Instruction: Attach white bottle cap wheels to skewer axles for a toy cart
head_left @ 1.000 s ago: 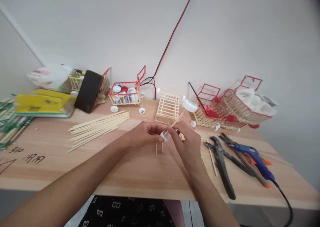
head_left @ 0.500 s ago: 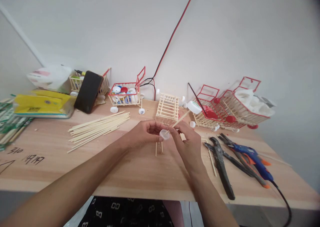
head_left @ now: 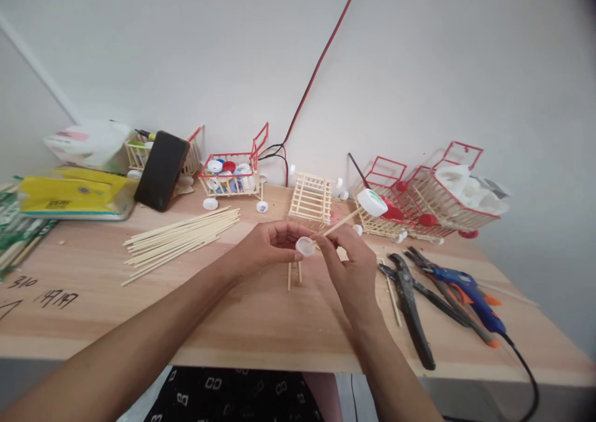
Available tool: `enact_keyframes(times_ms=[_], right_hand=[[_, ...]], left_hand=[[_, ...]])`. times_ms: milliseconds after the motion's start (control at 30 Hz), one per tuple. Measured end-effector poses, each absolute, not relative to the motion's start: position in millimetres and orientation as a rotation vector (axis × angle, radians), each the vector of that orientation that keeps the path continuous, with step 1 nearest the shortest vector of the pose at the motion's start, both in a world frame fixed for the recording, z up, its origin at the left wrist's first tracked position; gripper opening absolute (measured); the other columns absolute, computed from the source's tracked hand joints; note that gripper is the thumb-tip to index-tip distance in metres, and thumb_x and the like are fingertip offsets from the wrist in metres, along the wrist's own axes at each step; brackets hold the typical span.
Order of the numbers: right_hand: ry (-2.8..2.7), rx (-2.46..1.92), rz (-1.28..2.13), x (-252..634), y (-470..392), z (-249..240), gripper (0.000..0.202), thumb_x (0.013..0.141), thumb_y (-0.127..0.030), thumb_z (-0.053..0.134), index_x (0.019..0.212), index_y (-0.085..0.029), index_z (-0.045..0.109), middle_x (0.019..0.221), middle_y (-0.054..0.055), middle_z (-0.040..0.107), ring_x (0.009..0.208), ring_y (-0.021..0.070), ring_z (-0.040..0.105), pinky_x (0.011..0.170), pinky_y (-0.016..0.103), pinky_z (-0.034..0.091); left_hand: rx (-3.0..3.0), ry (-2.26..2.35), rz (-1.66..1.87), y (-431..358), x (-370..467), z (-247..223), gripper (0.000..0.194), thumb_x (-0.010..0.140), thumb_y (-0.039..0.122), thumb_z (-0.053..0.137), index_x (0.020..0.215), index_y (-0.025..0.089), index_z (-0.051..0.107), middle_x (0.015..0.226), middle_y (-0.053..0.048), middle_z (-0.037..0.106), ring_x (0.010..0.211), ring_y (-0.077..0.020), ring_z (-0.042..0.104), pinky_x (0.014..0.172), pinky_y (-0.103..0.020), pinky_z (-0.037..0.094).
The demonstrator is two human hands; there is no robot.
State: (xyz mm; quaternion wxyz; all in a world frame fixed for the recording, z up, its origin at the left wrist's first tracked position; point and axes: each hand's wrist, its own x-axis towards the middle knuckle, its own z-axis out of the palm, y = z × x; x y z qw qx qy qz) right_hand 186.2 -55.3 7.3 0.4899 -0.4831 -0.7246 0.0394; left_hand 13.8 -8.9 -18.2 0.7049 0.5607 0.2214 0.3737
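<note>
A thin wooden stick (head_left: 343,222) slants up to the right, with a white bottle cap (head_left: 372,203) on its far end and a translucent white cap (head_left: 305,246) at its near end. My left hand (head_left: 272,243) pinches the translucent cap by its rim between thumb and fingers. My right hand (head_left: 347,257) grips the stick close to that cap. Below the caps, two short sticks (head_left: 289,277) lie on the wooden table (head_left: 261,323). Just behind my hands rests a slatted stick frame (head_left: 311,197) with white cap wheels.
Loose sticks (head_left: 181,242) lie at left, near a phone (head_left: 161,170) and a yellow pack (head_left: 74,192). Behind stand a cart of caps (head_left: 230,177) and red-trimmed carts (head_left: 465,195). Cutters (head_left: 410,304) and a blue glue gun (head_left: 470,295) lie at right.
The stick's far end with the white cap has swung slightly to the right. Both hands keep their hold, and the whole view has shifted a little.
</note>
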Motion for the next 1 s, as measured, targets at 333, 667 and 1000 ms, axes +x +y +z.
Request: enact_keyframes(times_ms=[333,667,1000], right_hand=[[-1.765,-1.214,0.08,186.9,-57.3,6.5,0.021,0.09,-0.031,0.054,0.074,-0.02,0.061,0.067,-0.001,0.06,0.063,0.0136,0.053,0.059,0.026,0.039],[-1.827,-1.191,-0.012,189.5,-53.9,4.8,0.021,0.091,-0.027,0.052,0.071,-0.021,0.055,0.067,0.0,0.057,0.064,0.0146,0.052,0.059,0.027,0.038],[-1.81,-1.207,0.024,189.3,-56.3,5.2,0.019,0.09,-0.026,0.053,0.072,-0.02,0.057,0.067,-0.001,0.057,0.064,0.0141,0.052,0.06,0.026,0.037]], left_hand=[[1.329,0.472,0.828,-11.2,13.3,-15.3,0.041,0.073,0.018,0.073,0.112,0.014,0.063,0.115,-0.012,0.066,0.109,-0.0234,0.06,0.093,-0.036,0.047],[1.344,0.493,0.836,-12.9,14.4,-14.3,0.04,0.072,0.017,0.074,0.11,0.014,0.064,0.113,-0.012,0.066,0.108,-0.0232,0.061,0.092,-0.036,0.047],[1.348,0.489,0.887,-13.5,14.8,-13.5,0.036,0.072,0.018,0.074,0.107,0.015,0.065,0.112,-0.01,0.067,0.107,-0.0217,0.061,0.092,-0.035,0.047]])
